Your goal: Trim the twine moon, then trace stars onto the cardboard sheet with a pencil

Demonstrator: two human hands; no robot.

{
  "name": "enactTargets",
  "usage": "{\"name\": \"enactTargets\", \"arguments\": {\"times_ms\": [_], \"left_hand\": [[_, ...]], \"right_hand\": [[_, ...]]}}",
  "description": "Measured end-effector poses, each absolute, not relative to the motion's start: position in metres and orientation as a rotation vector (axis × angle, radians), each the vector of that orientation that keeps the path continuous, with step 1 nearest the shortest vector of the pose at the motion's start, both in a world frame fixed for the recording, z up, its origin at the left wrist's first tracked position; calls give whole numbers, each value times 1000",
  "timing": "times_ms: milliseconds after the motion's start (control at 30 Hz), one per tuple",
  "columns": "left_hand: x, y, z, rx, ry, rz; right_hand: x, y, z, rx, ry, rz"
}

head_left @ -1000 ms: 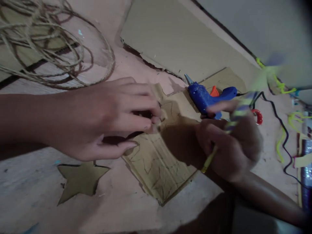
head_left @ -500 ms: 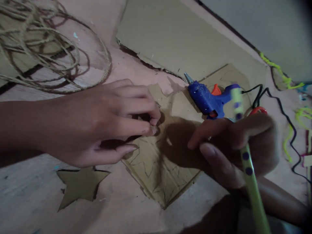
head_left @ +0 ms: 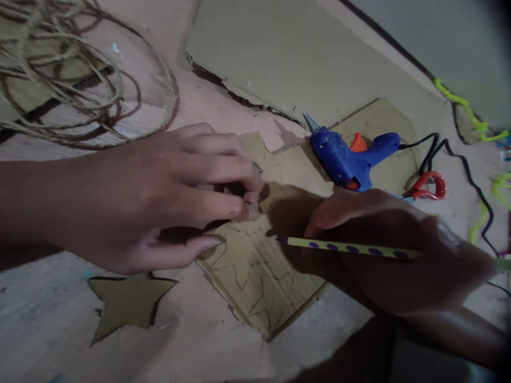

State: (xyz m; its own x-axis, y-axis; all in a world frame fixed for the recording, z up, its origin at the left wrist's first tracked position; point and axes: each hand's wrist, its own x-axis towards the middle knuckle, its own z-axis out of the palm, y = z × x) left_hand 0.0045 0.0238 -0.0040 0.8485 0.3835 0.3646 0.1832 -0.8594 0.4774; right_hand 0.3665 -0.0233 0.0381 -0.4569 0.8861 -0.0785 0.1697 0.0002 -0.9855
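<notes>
My left hand (head_left: 191, 197) rests on a piece of cardboard (head_left: 275, 290) marked with drawn star outlines. Its fingers are bent, their tips press on the board, and the thumb lies apart; whatever is under the palm is hidden. In my right hand (head_left: 395, 250) is a yellow-green pencil (head_left: 343, 248) with purple dots. The pencil lies nearly level, its point to the left just over the cardboard, near my left fingertips. Below my left hand a cut-out cardboard star (head_left: 130, 303) lies on the table.
A blue glue gun (head_left: 339, 157) with a black cord lies beyond my right hand, beside red-handled scissors (head_left: 431, 186). Coiled twine (head_left: 80, 90) fills the upper left. A large cardboard sheet (head_left: 295, 58) lies at the back. Yellow fuzzy strands (head_left: 459, 103) are at right.
The pencil has swung from steeply slanted to nearly level, its point now toward the drawn cardboard. My right hand has turned with it. My left hand stays almost still.
</notes>
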Motion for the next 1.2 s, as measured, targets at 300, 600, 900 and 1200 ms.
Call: {"name": "enactTargets", "arguments": {"times_ms": [300, 600, 900, 1200], "left_hand": [[7, 25, -2, 2561, 431, 654], [5, 25, -2, 2545, 427, 651], [2, 23, -2, 2584, 437, 643], [2, 25, -3, 2556, 444, 643]], "right_hand": [[364, -19, 30, -969, -1838, 1405], [367, -19, 25, -899, -1922, 1368], [366, -17, 25, -871, -1960, 1346], [366, -19, 27, -897, -1963, 1358]]}}
